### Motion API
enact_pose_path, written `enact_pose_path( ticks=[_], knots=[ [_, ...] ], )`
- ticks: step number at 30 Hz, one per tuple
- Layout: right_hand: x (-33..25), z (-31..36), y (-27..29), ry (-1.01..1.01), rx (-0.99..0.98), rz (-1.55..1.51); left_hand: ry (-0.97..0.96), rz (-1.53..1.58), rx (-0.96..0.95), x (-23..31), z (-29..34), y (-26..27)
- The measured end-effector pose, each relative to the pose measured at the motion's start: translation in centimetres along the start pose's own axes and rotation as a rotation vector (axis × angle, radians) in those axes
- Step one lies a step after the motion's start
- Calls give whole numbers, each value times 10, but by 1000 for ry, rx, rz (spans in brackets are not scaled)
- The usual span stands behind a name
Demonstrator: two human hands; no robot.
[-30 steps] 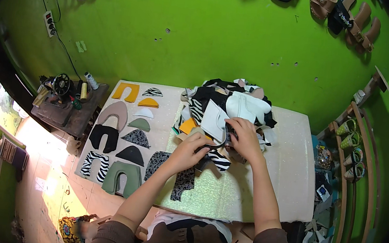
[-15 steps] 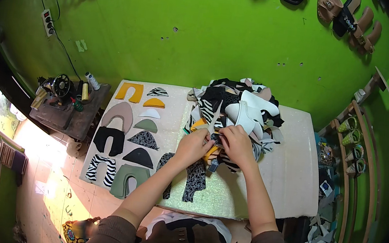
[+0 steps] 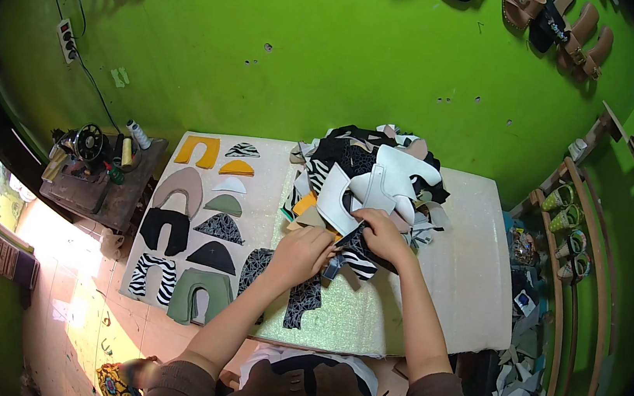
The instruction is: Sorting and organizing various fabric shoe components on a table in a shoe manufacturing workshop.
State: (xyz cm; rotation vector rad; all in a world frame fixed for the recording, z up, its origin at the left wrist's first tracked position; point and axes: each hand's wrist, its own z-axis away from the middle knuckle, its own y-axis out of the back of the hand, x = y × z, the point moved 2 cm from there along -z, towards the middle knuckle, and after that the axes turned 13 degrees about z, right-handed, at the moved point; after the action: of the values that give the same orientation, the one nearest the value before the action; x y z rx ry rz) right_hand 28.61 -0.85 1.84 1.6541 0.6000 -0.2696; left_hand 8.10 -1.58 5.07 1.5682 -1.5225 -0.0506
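Toward one o'clock on the worktop (image 3: 462, 300): heap of scraps (image 3: 370, 180). At its six-thirty edge: one dark scrap (image 3: 351, 235), pinched between left hand (image 3: 301, 256) and right hand (image 3: 384, 239), slightly wider apart than half a second ago; apparently being handled, not set down.

There are two hands, one left hand (image 3: 303, 255) and one right hand (image 3: 381, 238), and one dark piece (image 3: 352, 236) between them. One table (image 3: 455, 304) bears one pile (image 3: 335, 152), too tangled to count. Left of it are six half-moons (image 3: 212, 257): zebra, orange, white, green, patterned, black. The U-shapes (image 3: 166, 218) number six: orange, beige, black, zebra, patterned and green, this last looking layered but taken as one. One sewing machine (image 3: 89, 142), at least two spools (image 3: 127, 151), one power strip (image 3: 66, 41), four rack shoes (image 3: 563, 221).
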Motion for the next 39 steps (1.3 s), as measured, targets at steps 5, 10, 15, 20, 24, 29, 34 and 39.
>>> enact_pose_path(
  ticks=[5,10,15,20,24,29,34,39],
  knots=[
    [5,2,3,33,-8,-9,353,207,-126,6,14,29],
    [-35,6,18,32,103,-93,511,257,-164,-6,29,63],
    [-94,13,15,210,45,-187,453,280,-194,-6,28,77],
    [-103,22,-16,28,-246,-575,490,285,-183,-22,41,80],
    [-114,43,-56,34,-126,-434,501,256,-277,-43,61,75],
    [-100,61,-111,-206,32,-316,574,385,-449,-89,94,65],
    [-77,66,-149,-406,167,-283,645,336,-421,-126,129,45],
    [-74,61,-171,-439,190,-25,700,330,-292,-142,142,24]
  ],
)
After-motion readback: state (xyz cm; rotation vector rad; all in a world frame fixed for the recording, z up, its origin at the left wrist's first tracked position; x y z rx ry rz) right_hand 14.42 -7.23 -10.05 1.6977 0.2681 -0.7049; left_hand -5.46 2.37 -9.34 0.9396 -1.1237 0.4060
